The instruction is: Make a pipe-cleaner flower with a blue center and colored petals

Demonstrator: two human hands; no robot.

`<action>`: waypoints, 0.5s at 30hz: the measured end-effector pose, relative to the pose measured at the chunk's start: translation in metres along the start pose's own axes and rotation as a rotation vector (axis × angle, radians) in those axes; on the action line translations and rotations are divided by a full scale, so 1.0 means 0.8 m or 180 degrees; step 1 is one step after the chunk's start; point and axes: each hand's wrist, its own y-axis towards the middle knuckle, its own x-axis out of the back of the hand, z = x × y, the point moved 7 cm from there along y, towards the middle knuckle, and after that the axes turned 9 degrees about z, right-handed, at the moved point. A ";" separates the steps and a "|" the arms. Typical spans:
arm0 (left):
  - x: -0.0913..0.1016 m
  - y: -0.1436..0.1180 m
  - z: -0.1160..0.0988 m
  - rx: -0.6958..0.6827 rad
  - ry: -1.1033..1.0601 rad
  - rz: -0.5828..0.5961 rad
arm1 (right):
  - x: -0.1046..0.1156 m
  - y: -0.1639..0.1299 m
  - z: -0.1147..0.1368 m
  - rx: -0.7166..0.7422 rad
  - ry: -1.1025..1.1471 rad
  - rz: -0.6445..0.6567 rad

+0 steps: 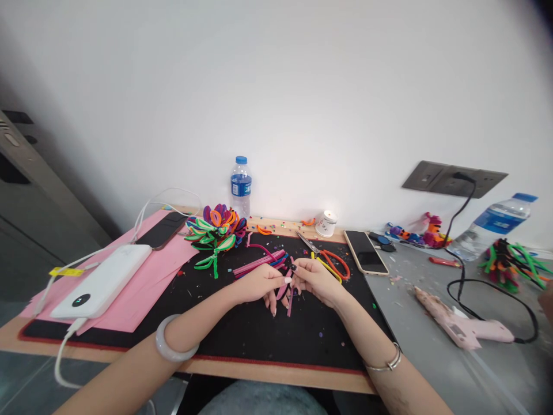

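Note:
Above the black mat (268, 334) my left hand (261, 285) and my right hand (315, 280) meet, fingertips closed on a pink-purple pipe cleaner (290, 304). One end of it hangs below the fingers; the rest is partly hidden by them. Just behind my left hand lies a bundle of pink, purple and blue pipe cleaners (259, 263). Orange-handled scissors (334, 260) rest behind my right hand, beside a yellow pipe cleaner (326, 270). A colourful pipe-cleaner flower bunch (216, 233) lies at the mat's back left.
At left, pink sheets (129, 305) carry a white power bank (103, 282) and a dark phone (162, 229). Behind stand a water bottle (241, 187) and a paper cup (326, 223). Rightward are another phone (366, 252), a corded glue gun (464, 328) and a second bottle (492, 225).

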 end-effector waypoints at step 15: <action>-0.007 -0.001 -0.001 0.0100 0.0317 -0.0063 | 0.004 0.003 -0.008 -0.0083 -0.0443 -0.0087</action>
